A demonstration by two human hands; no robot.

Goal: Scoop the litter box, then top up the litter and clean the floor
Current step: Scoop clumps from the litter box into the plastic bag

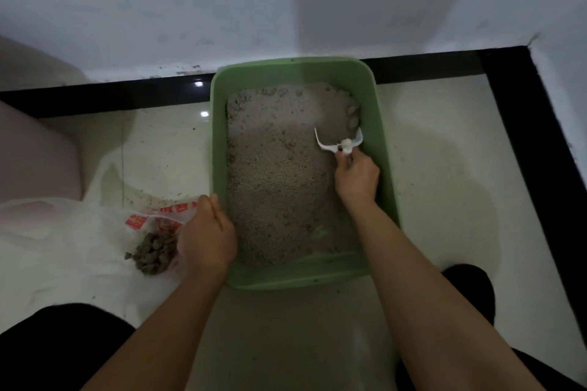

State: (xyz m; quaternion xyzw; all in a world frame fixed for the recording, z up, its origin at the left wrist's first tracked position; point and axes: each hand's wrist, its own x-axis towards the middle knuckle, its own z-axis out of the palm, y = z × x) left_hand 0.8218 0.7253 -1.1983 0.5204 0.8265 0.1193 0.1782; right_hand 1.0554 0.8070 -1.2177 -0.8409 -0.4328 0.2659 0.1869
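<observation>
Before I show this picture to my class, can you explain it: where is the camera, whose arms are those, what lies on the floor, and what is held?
There is no machine here. A person wears one camera on the head, and it looks down at their own arms. On the tiled floor, against the wall, stands a green box of grey litter. The right hand holds a white scoop, which is dug into the litter at the box's far right. The left hand, at the box's near left rim, seems to hold a plastic bag with dark clumps in it.
</observation>
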